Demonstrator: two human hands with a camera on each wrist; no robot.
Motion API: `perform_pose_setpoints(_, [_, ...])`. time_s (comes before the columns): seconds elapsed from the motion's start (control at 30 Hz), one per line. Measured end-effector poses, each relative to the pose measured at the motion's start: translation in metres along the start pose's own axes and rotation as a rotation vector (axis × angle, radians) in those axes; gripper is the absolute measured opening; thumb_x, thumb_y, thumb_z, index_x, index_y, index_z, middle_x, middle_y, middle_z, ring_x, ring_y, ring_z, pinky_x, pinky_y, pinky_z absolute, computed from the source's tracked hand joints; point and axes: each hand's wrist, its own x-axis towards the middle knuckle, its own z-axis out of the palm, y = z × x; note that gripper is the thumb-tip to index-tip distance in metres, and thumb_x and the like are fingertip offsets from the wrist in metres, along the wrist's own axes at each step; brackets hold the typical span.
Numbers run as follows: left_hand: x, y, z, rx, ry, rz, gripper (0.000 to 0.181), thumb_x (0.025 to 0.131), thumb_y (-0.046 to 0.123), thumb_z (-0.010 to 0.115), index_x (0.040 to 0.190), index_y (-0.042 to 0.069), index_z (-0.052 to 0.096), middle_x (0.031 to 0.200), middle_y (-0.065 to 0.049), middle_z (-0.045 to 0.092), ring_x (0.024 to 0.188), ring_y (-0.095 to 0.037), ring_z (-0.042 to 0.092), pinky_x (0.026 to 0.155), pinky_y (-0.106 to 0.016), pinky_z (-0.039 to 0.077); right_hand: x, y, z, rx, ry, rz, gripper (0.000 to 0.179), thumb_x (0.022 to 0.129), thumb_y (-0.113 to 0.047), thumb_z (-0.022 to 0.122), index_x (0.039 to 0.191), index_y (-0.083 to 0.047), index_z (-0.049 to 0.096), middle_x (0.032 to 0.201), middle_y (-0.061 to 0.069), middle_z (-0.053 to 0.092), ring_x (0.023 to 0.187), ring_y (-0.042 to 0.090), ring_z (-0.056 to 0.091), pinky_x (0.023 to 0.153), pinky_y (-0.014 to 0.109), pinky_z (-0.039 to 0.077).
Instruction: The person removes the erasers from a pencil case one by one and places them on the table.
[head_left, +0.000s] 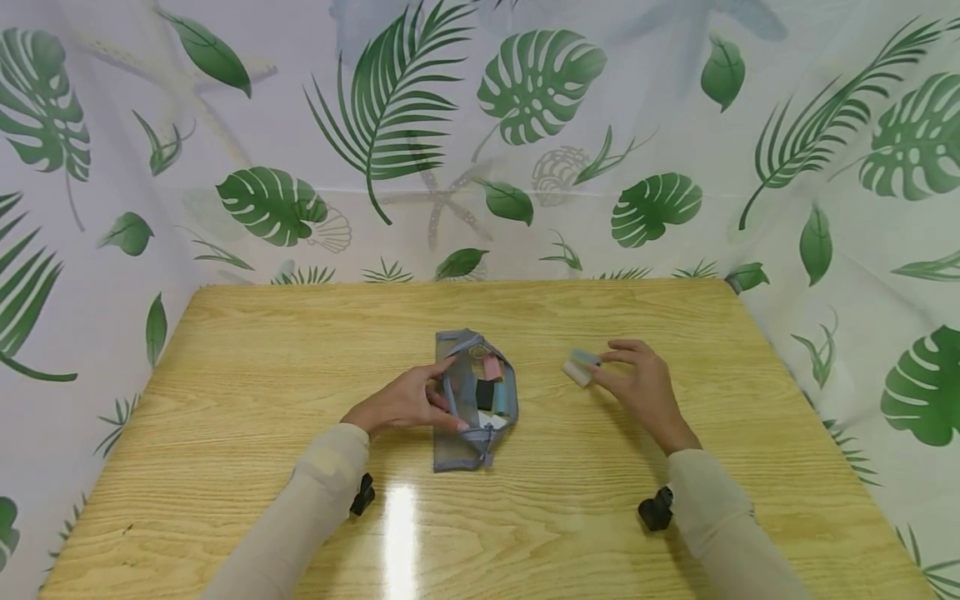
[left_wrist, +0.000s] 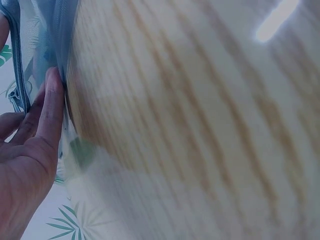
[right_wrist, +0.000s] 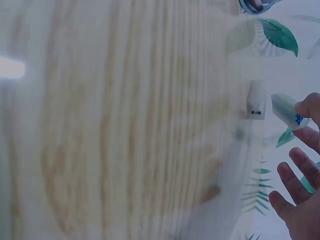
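A blue-grey mesh zip pouch [head_left: 459, 454] lies on the table with its mouth spread wide. My left hand [head_left: 408, 400] grips the pouch at its left side; in the left wrist view, fingers [left_wrist: 50, 107] lie against the mesh. Inside the pouch are several small blocks that look like erasers, among them a pink one [head_left: 492, 367], a black one [head_left: 485, 394] and a teal one [head_left: 501, 398]. To the right of the pouch, my right hand [head_left: 641, 383] pinches a light blue eraser [right_wrist: 286, 110] between thumb and index finger. Beside it, a white eraser [head_left: 577, 373] rests on the table.
The wood-grain table [head_left: 285, 342] meets a leaf-patterned cloth [head_left: 555, 217] behind it and at both sides. Black wrist devices stick out under the left [head_left: 363, 495] and right [head_left: 656, 510] forearms. A bright reflection falls on the table near the front.
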Motion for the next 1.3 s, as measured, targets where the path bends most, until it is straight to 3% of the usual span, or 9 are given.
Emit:
perform_pose_setpoints(0.33, [0.001, -0.001, 0.000, -0.001, -0.009, -0.001, 0.112, 0.079, 0.026, 0.090, 0.164, 0.016, 0.018, 0.108, -0.008, 0.066, 0.096, -0.017, 0.065, 0.085, -0.036, 0.053, -0.007, 0.014, -0.007, -0.022, 0.011, 0.022, 0.028, 0.089, -0.007, 0.079, 0.109, 0.011, 0.074, 0.128, 0.030, 0.059, 0.120, 0.048, 0.053, 0.093, 0.063, 0.047])
perform_pose_setpoints(0.63, [0.001, -0.002, 0.001, 0.002, -0.005, 0.004, 0.112, 0.079, 0.026, 0.090, 0.164, 0.016, 0.018, 0.113, -0.009, 0.063, 0.097, -0.017, 0.065, 0.085, -0.036, 0.053, -0.012, 0.018, -0.010, -0.036, 0.010, 0.029, 0.026, 0.089, -0.005, 0.078, 0.107, 0.012, 0.074, 0.127, 0.031, 0.059, 0.120, 0.049, 0.052, 0.095, 0.065, 0.044])
perform_pose_setpoints(0.93, [0.002, -0.002, 0.001, 0.011, -0.006, 0.000, 0.112, 0.079, 0.026, 0.090, 0.164, 0.015, 0.018, 0.107, -0.007, 0.066, 0.095, -0.016, 0.065, 0.084, -0.036, 0.053, -0.016, 0.021, -0.010, -0.034, 0.002, 0.038, 0.027, 0.089, -0.004, 0.078, 0.109, 0.014, 0.072, 0.128, 0.032, 0.058, 0.121, 0.050, 0.051, 0.098, 0.066, 0.042])
perform_pose_setpoints(1.3, [0.001, -0.001, 0.000, 0.007, 0.002, -0.001, 0.112, 0.079, 0.026, 0.091, 0.164, 0.016, 0.019, 0.116, -0.009, 0.063, 0.097, -0.017, 0.065, 0.085, -0.036, 0.053, -0.019, 0.024, -0.010, -0.039, 0.003, 0.033, 0.027, 0.088, -0.003, 0.078, 0.108, 0.014, 0.072, 0.127, 0.033, 0.059, 0.120, 0.052, 0.052, 0.096, 0.067, 0.043])
